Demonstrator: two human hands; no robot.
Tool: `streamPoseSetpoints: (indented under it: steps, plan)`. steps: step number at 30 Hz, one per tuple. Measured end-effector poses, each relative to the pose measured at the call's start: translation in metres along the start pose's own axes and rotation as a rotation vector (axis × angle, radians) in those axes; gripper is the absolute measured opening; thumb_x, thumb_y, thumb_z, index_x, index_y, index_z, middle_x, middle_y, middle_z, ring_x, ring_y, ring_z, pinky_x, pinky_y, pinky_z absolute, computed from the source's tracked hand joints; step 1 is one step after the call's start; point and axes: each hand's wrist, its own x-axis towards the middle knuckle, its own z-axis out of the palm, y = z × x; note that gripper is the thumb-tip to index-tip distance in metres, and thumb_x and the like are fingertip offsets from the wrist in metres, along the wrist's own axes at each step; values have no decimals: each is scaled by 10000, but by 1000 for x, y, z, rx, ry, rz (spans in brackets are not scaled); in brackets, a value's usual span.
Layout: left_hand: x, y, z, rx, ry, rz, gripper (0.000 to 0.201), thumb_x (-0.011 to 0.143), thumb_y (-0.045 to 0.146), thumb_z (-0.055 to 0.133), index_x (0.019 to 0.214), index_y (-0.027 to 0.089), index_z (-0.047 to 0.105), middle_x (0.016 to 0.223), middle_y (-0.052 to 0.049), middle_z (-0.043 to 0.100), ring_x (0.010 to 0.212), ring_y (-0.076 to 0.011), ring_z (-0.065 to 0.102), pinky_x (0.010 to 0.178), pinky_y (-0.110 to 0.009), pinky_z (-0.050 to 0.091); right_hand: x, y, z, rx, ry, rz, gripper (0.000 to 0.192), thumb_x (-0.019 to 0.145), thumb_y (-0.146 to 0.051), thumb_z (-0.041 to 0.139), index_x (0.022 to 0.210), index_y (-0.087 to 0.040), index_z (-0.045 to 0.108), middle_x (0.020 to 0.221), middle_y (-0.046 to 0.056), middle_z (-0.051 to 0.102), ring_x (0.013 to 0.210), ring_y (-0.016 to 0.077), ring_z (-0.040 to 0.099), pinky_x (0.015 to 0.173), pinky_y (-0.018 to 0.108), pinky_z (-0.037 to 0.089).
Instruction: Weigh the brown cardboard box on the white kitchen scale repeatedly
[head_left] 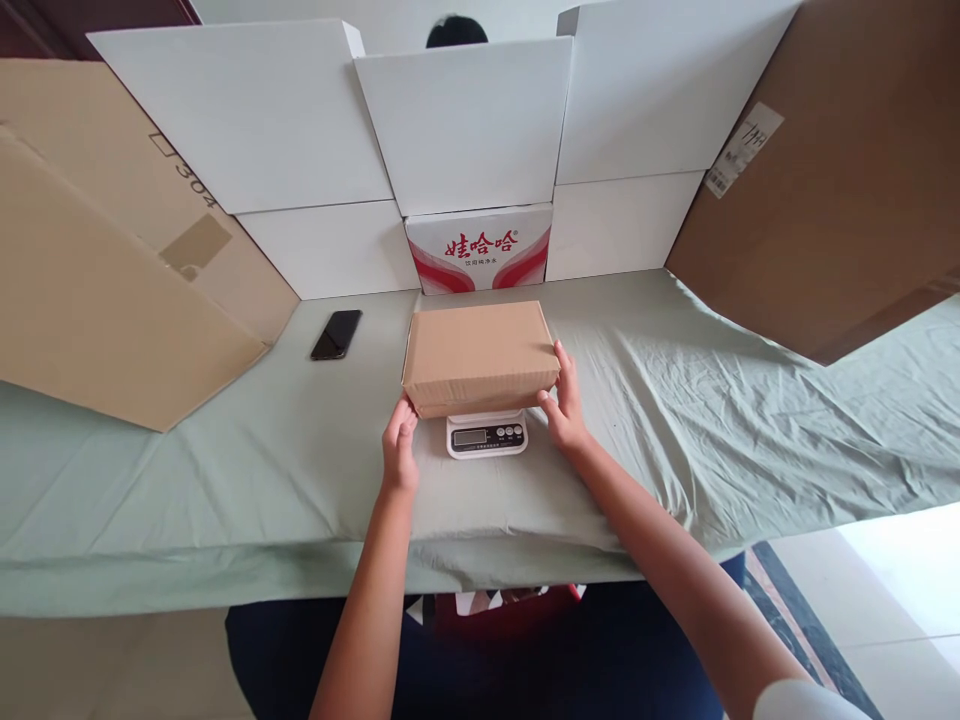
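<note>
A closed brown cardboard box (480, 355) lies on top of a small white digital scale (487, 435) on the table. My left hand (399, 445) touches the box's near left corner. My right hand (564, 400) is pressed against the box's right side. Both hands grip the box from either side. The scale's display and buttons show below the box's front edge.
A pale green cloth (675, 420) covers the table. A black phone (337, 334) lies to the left of the box. White cartons (465, 130) and a red-printed carton (480, 250) wall the back; large brown cardboard sheets (97, 290) lean at both sides. A person's head shows behind the cartons.
</note>
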Motion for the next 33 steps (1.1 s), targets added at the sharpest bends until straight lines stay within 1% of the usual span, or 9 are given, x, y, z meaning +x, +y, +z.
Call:
streamPoseSetpoints:
  steps: [7,13,15,17,20,22,25,30,33]
  plan:
    - [-2,-3,-2,26,15,-13,953,845,851,569,1520,179,601,1562,-218,596,1509,-398,509,1252,-519,411,0,1,-1,-14,9,10,792,994,-701,454,1688,-382,243,1558,121,442,1443,391,459,1138,639,482]
    - [-2,-5,-2,22,10,-12,957,847,858,558,1523,182,601,1559,-218,598,1507,-402,510,1252,-525,410,1,0,0,-17,33,-1,758,1002,-671,462,1680,-396,268,1595,96,450,1508,391,428,1224,652,404]
    - [-2,-4,-2,12,17,-10,950,853,851,560,1534,190,591,1578,-210,582,1522,-397,492,1264,-521,393,1,-1,-2,-20,84,-12,743,1001,-660,465,1676,-427,259,1639,78,403,1534,390,405,1238,656,385]
    - [-2,-2,-1,0,26,3,910,882,825,549,1555,213,570,1618,-186,545,1553,-376,451,1284,-503,364,3,-1,-4,-30,194,6,727,1009,-649,428,1676,-461,211,1703,51,311,1580,389,350,1253,683,348]
    - [-1,2,-1,-17,31,29,834,927,790,508,1572,263,552,1673,-138,485,1593,-342,389,1302,-473,333,6,1,-8,-39,346,90,697,1027,-622,335,1677,-489,120,1763,13,191,1643,378,252,1267,730,283]
    - [0,4,0,-14,37,32,832,925,800,493,1570,278,553,1686,-125,468,1601,-338,372,1301,-466,334,8,3,-10,-13,384,137,694,1023,-624,324,1671,-498,110,1769,5,178,1654,378,234,1270,751,250]
    - [1,5,1,5,52,25,868,908,825,489,1570,267,552,1686,-132,466,1602,-344,368,1295,-461,345,8,5,-9,44,382,169,699,1009,-635,362,1661,-510,144,1767,2,198,1650,386,247,1272,765,225]
    - [2,2,1,-6,67,32,886,905,827,492,1571,246,551,1691,-141,454,1597,-344,378,1295,-451,348,7,5,-7,34,365,163,677,1018,-617,352,1657,-521,149,1772,2,206,1641,380,285,1255,757,279]
    - [3,-1,0,-34,82,36,901,894,826,519,1566,227,559,1687,-154,452,1592,-356,384,1293,-469,352,7,3,-7,72,374,178,673,1016,-613,390,1652,-508,201,1773,9,230,1635,371,310,1261,735,290]
